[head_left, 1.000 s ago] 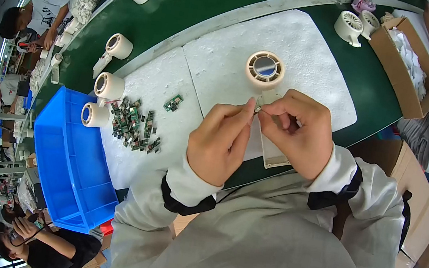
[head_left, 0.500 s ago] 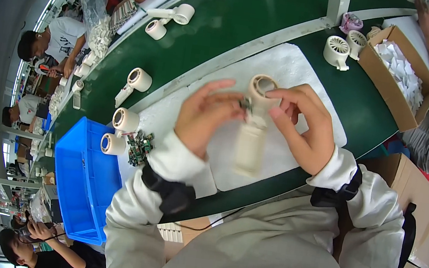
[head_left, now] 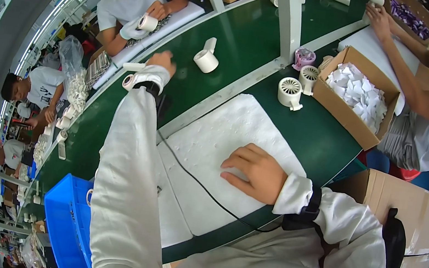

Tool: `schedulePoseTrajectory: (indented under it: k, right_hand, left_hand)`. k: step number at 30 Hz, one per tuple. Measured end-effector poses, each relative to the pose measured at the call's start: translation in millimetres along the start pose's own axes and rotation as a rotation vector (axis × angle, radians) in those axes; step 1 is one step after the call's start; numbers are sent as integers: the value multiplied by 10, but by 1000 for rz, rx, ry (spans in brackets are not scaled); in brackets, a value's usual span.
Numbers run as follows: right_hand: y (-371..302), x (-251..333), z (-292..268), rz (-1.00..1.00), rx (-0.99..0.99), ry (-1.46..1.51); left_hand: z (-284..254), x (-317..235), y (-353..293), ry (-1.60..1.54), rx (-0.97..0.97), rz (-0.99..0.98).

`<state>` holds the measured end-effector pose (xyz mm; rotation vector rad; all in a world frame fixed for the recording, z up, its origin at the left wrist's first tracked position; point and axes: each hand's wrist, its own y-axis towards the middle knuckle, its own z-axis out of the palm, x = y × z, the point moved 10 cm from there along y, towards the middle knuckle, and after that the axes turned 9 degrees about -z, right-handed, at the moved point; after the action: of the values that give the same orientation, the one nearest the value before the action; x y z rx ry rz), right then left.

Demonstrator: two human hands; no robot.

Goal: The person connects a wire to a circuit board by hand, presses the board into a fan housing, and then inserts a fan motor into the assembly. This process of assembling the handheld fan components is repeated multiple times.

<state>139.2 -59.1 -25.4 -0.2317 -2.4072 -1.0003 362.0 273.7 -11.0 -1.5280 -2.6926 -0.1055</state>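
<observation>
My left arm stretches forward over the green conveyor belt (head_left: 177, 89). At its end my left hand (head_left: 161, 63) is slightly blurred, and its fingers are too unclear to show whether it holds anything. To its right a cream handheld fan body (head_left: 206, 62) lies on the belt. Another cream fan housing (head_left: 129, 82) is partly covered by my left wrist. My right hand (head_left: 257, 172) rests palm down on the white foam mat (head_left: 244, 122), open, fingers spread a little, holding nothing. A thin black cable (head_left: 201, 183) crosses the mat beside it.
A blue bin (head_left: 60, 216) stands at the left, partly behind my sleeve. Two cream fan heads with grilles (head_left: 289, 92) and a carton of white pieces (head_left: 335, 105) sit at the right. A metal post (head_left: 287, 20) rises beyond the mat. Co-workers sit around the belt.
Both hands have left the cream fan body they were handling over the mat. My left arm has swung forward over the belt; my right hand has come down onto the mat. The view has shifted.
</observation>
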Motion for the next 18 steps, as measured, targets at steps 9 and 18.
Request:
schedulePoseTrajectory:
  k: [9, 18]
  right_hand:
    - [17, -33, 64, 32, 27, 67]
    - [55, -86, -207, 152, -146, 145]
  left_hand:
    - [297, 1003, 608, 498, -281, -6]
    - [-359, -306, -1179, 395, -414, 378]
